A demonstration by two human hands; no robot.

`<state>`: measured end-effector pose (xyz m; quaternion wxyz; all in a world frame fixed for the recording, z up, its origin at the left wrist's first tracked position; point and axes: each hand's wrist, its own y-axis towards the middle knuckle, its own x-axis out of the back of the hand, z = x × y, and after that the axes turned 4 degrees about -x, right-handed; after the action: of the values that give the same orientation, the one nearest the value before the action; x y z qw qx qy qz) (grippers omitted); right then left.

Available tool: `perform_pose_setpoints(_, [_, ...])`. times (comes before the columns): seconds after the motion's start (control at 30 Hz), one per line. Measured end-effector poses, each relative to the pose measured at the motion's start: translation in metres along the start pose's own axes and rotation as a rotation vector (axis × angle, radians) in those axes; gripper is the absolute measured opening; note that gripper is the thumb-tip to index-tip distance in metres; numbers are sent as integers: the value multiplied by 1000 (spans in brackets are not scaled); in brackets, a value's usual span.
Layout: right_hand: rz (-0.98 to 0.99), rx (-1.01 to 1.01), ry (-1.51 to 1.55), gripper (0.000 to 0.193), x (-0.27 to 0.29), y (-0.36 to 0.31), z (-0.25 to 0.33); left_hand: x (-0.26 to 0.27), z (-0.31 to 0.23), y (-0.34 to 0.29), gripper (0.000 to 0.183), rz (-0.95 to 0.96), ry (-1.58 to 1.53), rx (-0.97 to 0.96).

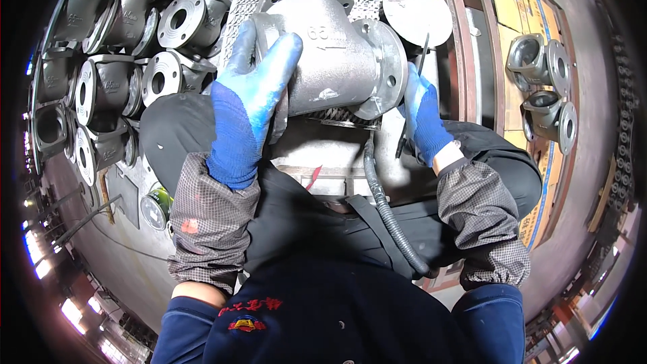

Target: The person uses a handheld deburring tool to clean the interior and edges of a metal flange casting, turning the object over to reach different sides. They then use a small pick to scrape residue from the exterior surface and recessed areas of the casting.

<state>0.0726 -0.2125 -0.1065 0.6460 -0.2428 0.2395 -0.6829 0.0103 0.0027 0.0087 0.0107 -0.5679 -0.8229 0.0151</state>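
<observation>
A: What is marked on the flanged valve body [337,71]?
B: A raised number [319,32] is cast into its upper side, and just below it an arrow [329,48] is formed, pointed left. Similar raised marks are borne by some grey flanged castings [111,84] at the left, but are only partly made out.
A: And on clothing?
B: Red characters [253,305] are embroidered on the navy shirt [310,296], with a multicoloured emblem [247,324] stitched below.
A: Is anything printed elsewhere?
B: Dark characters [524,231] are printed on the cardboard [513,104] at the right, too small to be read
</observation>
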Motion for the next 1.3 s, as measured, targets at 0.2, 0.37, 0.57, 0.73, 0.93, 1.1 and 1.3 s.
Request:
perform_pose_setpoints(0.2, [94, 30, 22, 38, 0, -14, -14, -5, 18, 2, 74, -110, 107, -74])
perform_pose_setpoints(0.37, [-3, -37, 356, 37, -23, -18, -13, 6, 8, 14, 75, -26, -6, 90])
perform_pose_setpoints(0.57, [6, -102, 347, 36, -51, -21, -6, 22, 21, 18, 67, -112, 90, -78])
perform_pose_setpoints(0.73, [157, 227, -96, 36, -25, -21, -19, 28, 2, 12, 68, -162, 301, 68])
perform_pose_setpoints(0.93, [476, -239, -294, 57, 51, -79, 21, 30, 7, -1, 66, -100, 352, -16])
perform_pose_setpoints(1.1, [21, -249, 79, 58, 46, -116, -29, 26, 5, -3, 68, -137, 351, 52])
perform_pose_setpoints(1.3, [50, 83, 39, 36, 44, -81, -5, 24, 0, -3, 68, -138, 350, 71])
